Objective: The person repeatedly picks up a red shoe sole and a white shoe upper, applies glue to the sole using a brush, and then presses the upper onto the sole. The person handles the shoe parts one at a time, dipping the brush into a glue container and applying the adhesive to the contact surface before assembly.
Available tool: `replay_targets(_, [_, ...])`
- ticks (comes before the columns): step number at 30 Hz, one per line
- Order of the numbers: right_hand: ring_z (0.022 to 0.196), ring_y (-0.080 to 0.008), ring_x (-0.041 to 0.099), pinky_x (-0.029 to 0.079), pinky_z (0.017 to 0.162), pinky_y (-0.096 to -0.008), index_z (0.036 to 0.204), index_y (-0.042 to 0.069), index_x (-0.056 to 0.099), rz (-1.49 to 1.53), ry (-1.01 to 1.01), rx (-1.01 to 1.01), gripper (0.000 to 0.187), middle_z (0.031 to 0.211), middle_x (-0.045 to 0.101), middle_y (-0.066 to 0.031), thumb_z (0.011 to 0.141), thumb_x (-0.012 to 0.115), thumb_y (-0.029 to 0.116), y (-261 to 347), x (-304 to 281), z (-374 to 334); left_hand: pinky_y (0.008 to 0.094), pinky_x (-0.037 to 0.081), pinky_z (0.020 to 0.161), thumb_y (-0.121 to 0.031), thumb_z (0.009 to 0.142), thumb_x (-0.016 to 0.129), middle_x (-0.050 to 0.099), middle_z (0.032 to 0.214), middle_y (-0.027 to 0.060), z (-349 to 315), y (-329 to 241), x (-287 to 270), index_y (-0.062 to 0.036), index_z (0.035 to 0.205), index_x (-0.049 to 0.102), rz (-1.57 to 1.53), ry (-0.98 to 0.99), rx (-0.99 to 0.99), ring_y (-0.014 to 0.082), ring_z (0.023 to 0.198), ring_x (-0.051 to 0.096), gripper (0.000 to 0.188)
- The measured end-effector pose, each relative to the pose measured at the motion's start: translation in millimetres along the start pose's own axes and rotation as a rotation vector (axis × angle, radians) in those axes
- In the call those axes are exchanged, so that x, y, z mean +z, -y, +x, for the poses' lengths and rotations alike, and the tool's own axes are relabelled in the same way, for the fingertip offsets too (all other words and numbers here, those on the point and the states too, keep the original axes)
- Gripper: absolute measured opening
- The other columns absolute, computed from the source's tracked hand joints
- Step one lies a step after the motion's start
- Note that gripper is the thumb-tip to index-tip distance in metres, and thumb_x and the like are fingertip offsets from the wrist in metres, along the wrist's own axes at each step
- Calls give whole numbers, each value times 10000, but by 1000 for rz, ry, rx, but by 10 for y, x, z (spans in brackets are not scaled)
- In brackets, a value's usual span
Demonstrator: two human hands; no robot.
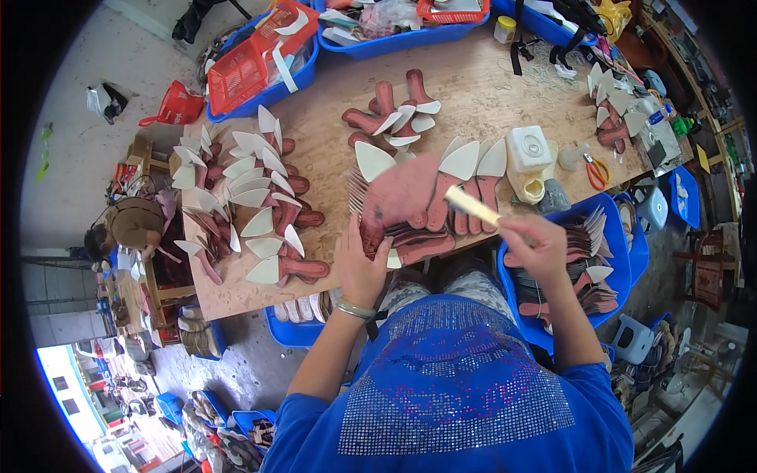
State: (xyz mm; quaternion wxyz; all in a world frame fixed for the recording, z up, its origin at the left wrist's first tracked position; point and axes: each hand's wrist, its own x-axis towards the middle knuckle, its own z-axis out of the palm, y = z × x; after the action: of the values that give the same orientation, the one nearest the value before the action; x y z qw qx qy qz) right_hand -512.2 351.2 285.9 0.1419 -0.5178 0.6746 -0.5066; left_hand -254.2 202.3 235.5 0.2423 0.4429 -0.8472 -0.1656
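Note:
My left hand [363, 260] is closed on the narrow end of a reddish-brown shoe insole [404, 189], held tilted above the table with its wide end up and to the right. My right hand [538, 247] grips a pale flat brush [471, 205], whose tip points left toward the insole and seems apart from it. Beneath and beside them lie more reddish insoles [426, 249], some overlapping in a pile. Several insoles in a row carry white pointed toe pieces [460, 161]. Another white toe piece [372, 161] shows just behind the held insole.
Insoles with white tips [264, 197] cover the table's left side; a small heap [394, 118] lies farther back. A white plastic jug [530, 150] and orange-handled pliers [597, 172] stand right. Blue tubs [623, 272] of insoles sit beside me. Another person [134, 221] bends at the far left.

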Motion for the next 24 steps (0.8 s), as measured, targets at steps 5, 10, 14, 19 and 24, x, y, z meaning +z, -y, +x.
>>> replay_targets(5, [521,-182,576,427,470,-294,907,66,718,-82,3,-110,153,649,608,-75,758,740,44,105,210,44,418,450,808,-261,795,726,579,1028,168,3,36,41,17,1311,491,-22,-92,84,339,916,543,631])
replay_targets(10, [503,-198,565,440,456,-313,892,81,720,-202,62,-221,162,643,599,-59,737,744,40,122,231,5,416,448,813,-228,785,735,577,1022,169,13,13,60,22,1300,500,-67,-83,35,342,918,544,619])
replay_targets(14, [544,-217,602,472,484,-321,881,84,721,-281,-15,-208,140,672,622,-72,743,741,67,39,292,101,412,447,819,-222,788,731,576,1015,171,9,9,43,26,1304,495,-111,-33,36,345,923,545,619])
replay_targets(19, [590,-237,625,487,521,-324,884,67,717,-347,-164,-153,115,712,649,-93,771,722,92,-487,199,449,399,448,837,-161,766,742,589,1019,161,-17,11,39,18,1297,507,-225,-21,44,333,931,558,608])
replay_targets(24, [607,-236,634,487,520,-322,881,67,716,-307,-197,-145,113,704,643,-90,775,724,105,-295,132,538,393,453,817,-121,729,768,594,1008,152,6,18,63,4,1274,529,-104,-57,72,325,913,560,608])
